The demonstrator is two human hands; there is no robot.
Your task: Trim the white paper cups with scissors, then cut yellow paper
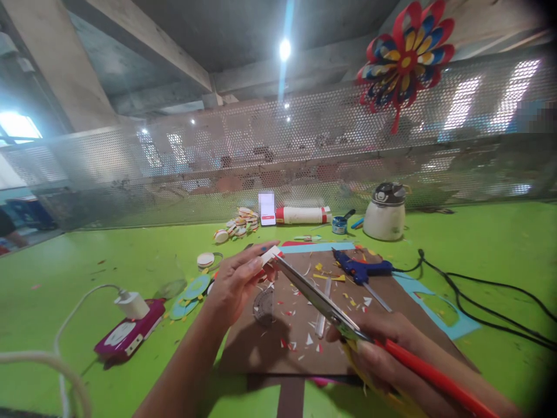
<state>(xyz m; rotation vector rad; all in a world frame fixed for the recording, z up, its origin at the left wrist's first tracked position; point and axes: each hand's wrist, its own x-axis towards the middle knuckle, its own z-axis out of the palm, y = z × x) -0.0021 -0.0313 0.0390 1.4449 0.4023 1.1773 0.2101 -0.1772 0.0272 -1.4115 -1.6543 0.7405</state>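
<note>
Between the thumb and fingers of my left hand (237, 278) is a small white piece of paper (270, 254) with a bit of red at its edge. My right hand (391, 348) grips a pair of scissors (322, 302) with red and yellow handles. The blades point up and to the left, their tips touching or overlapping the paper's edge. Below both hands lies a brown board (243, 354) strewn with small red, white and yellow paper scraps. A clear protractor (263, 306) rests on it near my left hand.
A blue glue gun (363, 268) with a black cord lies right of centre. A purple power strip (130, 337) with a white plug sits left. Behind stand a phone (267, 210), a white-and-red roll (303, 215), a blue jar (339, 225) and a white container (384, 217). A paper flower (407, 61) hangs upper right.
</note>
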